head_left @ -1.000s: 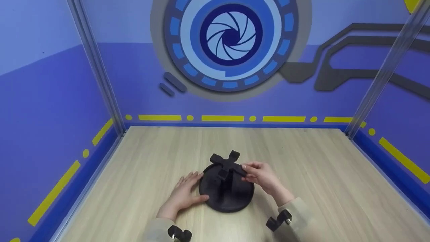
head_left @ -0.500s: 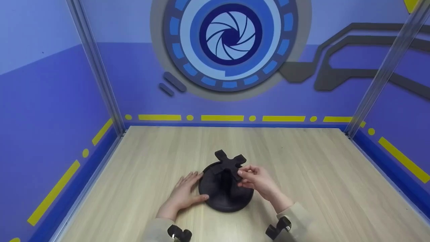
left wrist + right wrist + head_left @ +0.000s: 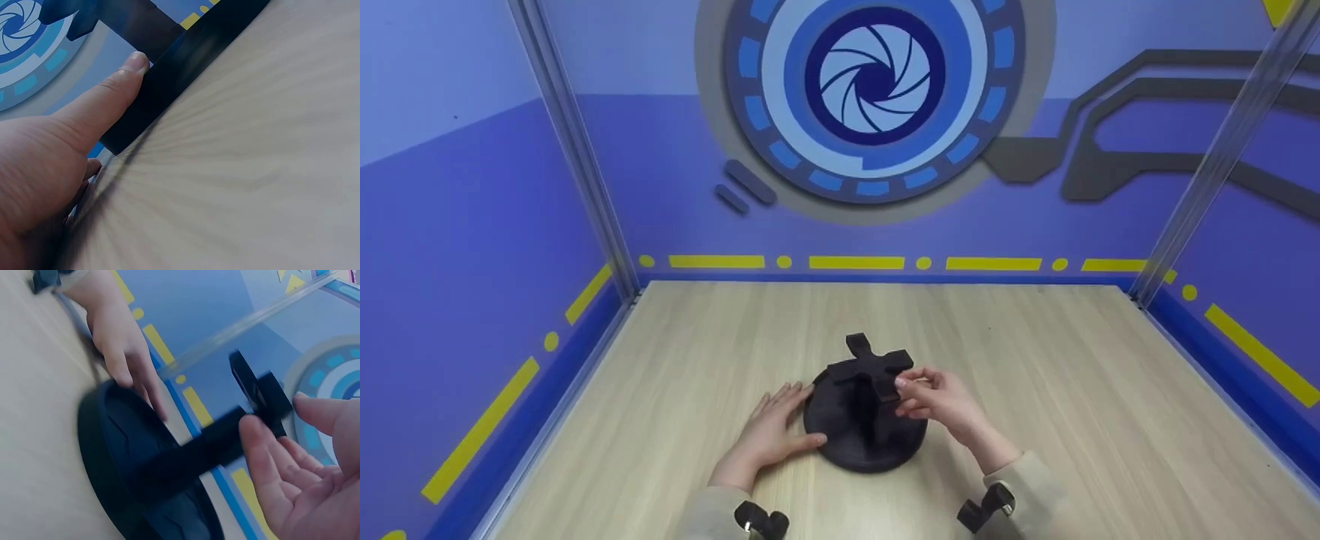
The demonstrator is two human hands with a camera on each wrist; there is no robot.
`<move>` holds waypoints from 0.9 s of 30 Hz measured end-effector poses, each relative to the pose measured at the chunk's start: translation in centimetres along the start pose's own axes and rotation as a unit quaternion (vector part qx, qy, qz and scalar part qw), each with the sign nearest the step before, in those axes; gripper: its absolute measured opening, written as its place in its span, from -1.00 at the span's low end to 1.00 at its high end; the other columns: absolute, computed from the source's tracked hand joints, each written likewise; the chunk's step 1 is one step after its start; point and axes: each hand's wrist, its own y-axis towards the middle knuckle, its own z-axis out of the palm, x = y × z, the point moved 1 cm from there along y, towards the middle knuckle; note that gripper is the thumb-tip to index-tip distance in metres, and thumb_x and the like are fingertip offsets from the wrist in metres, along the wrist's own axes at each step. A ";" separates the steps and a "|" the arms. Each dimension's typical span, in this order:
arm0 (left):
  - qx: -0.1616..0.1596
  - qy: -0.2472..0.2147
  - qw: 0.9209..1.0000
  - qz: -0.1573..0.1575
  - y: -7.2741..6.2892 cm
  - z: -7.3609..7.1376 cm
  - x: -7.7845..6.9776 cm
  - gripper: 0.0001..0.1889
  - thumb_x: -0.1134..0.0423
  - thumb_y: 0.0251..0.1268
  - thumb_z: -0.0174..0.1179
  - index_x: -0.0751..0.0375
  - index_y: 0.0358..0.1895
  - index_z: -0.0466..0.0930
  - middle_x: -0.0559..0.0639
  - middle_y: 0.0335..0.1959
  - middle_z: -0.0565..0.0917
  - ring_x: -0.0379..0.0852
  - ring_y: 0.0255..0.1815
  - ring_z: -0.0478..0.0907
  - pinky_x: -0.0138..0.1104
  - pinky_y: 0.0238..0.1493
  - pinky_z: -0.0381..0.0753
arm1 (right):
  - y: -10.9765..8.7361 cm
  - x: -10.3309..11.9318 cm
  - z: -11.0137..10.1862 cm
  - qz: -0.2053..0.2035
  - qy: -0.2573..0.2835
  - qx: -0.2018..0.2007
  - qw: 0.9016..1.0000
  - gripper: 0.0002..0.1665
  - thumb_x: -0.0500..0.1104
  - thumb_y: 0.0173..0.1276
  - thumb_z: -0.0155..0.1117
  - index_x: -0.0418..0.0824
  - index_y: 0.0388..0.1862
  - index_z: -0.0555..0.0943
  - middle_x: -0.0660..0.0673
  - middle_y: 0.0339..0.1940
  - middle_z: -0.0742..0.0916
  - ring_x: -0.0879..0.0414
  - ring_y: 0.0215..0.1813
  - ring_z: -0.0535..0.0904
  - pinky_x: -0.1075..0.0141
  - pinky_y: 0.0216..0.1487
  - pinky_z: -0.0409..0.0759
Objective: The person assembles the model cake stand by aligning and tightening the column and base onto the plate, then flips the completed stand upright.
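In the head view, a black round base (image 3: pixel 840 447) with a raised rim stands on the table. From its middle rises a black post (image 3: pixel 188 458), topped by a black four-armed cross-shaped knob (image 3: pixel 872 366). My right hand (image 3: pixel 946 405) pinches one arm of the knob, the one toward the front right. The right wrist view has the thumb on one side of that arm and the fingers on the other. My left hand (image 3: pixel 769 431) rests beside the base, its fingers extended and its thumb touching the rim. Part of the post is dark and hard to make out.
The base stands on a light wooden table (image 3: pixel 697 337). Blue printed panels (image 3: pixel 660 180) with yellow dashes surround the table at the back and sides. Metal posts (image 3: pixel 574 142) mark the back corners. A small black mount sits on each wrist.
The cross-shaped knob has turned clockwise as seen from above. My right hand first came slightly toward me with an arm of it, then shifted a little back right. My left hand stayed still.
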 end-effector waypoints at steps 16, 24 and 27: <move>0.001 -0.006 1.000 -0.001 0.1 0.2 0.1 0.00 -0.26 0.13 0.44 0.20 0.56 0.31 0.30 0.61 0.26 0.33 0.66 0.10 0.24 0.71 -0.12 | 3.6 -1.3 -3.1 -0.086 -0.007 0.022 0.996 -0.28 -0.23 0.54 0.22 -0.48 0.55 0.25 -0.42 0.54 0.44 0.33 0.33 0.55 0.43 0.37 0.57; 0.000 -0.001 1.000 -0.002 0.1 0.1 0.1 -0.01 -0.27 0.13 0.43 0.17 0.56 0.31 0.29 0.61 0.26 0.33 0.66 0.11 0.24 0.71 -0.13 | 4.0 -1.8 -3.3 -0.126 0.006 0.058 0.990 -0.32 -0.30 0.51 0.22 -0.58 0.49 0.28 -0.43 0.47 0.51 0.41 0.25 0.62 0.53 0.30 0.59; 0.000 -0.002 1.000 -0.003 0.1 0.1 0.0 0.00 -0.27 0.13 0.43 0.19 0.56 0.30 0.30 0.61 0.26 0.33 0.67 0.10 0.24 0.71 -0.12 | 3.8 -1.7 -3.4 -0.129 -0.006 0.047 0.991 -0.35 -0.30 0.48 0.26 -0.58 0.44 0.35 -0.45 0.42 0.55 0.38 0.21 0.65 0.52 0.28 0.61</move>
